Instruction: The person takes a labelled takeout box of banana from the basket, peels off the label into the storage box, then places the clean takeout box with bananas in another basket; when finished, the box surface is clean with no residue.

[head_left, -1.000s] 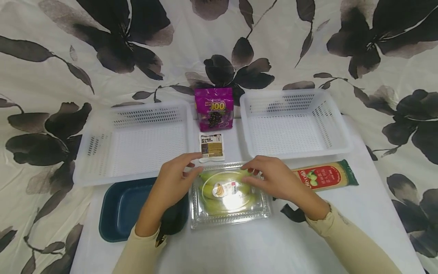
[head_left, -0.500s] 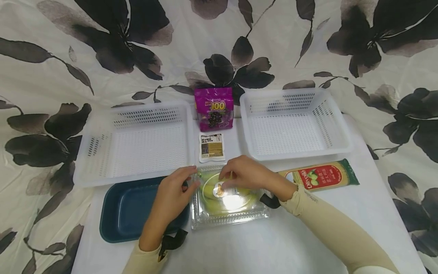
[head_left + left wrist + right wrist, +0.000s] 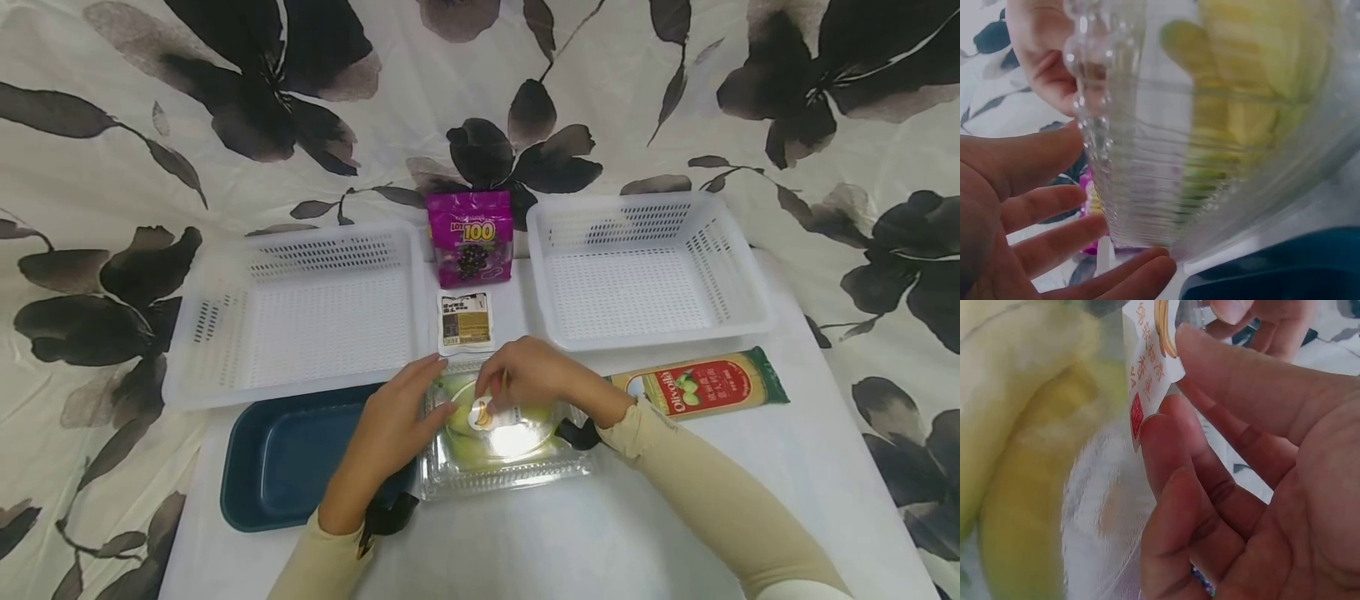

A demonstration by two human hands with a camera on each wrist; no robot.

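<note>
A clear plastic clamshell box (image 3: 517,482) lies on the white table, with yellow-green bananas (image 3: 461,450) visible inside. On its lid is a paper label (image 3: 482,415) with a banana picture. My right hand (image 3: 536,371) bends over the lid and pinches the label's edge between thumb and fingers. In the right wrist view the label (image 3: 1147,369) stands up at an angle from the plastic. At the box's left side is my left hand (image 3: 390,433). Its fingers (image 3: 1060,244) are spread and fairly straight, the tips against the ridged side wall (image 3: 1141,181).
A dark blue tub (image 3: 258,500) stands left of the box, partly behind my left arm. Two white perforated baskets, left (image 3: 300,390) and right (image 3: 652,340), stand behind. Between them are a purple candy bag (image 3: 472,242) and a small pouch (image 3: 465,321). A pasta packet (image 3: 701,383) lies right.
My right hand has moved left from the box's far right corner to the label and pinches it. My left hand dipped, then shifted slightly right against the box's side. The box stays put.
</note>
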